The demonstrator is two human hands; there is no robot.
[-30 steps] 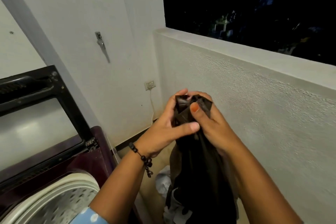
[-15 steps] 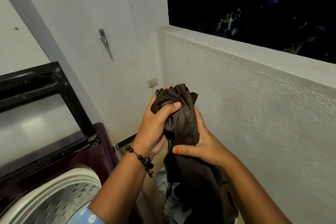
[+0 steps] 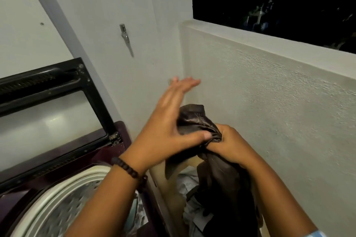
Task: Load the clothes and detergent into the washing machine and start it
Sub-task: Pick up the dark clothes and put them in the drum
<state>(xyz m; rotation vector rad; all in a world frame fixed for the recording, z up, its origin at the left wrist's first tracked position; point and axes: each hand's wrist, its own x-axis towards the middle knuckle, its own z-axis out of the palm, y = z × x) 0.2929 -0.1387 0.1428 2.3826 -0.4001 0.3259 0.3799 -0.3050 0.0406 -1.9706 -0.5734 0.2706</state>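
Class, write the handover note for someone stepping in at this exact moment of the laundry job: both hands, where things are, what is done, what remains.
Left hand: open, fingers spread, thumb against the dark brown garment.
Right hand: fist shut on the garment, which hangs over the laundry pile between machine and wall.
Washing machine: lid raised, drum open, something pale and patterned inside.
Done: lid open.
Left: drop the garment in, load the remaining clothes, add detergent (not in view), close, start.

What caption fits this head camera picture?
Right hand grips dark garment, left hand open, beside washing machine.
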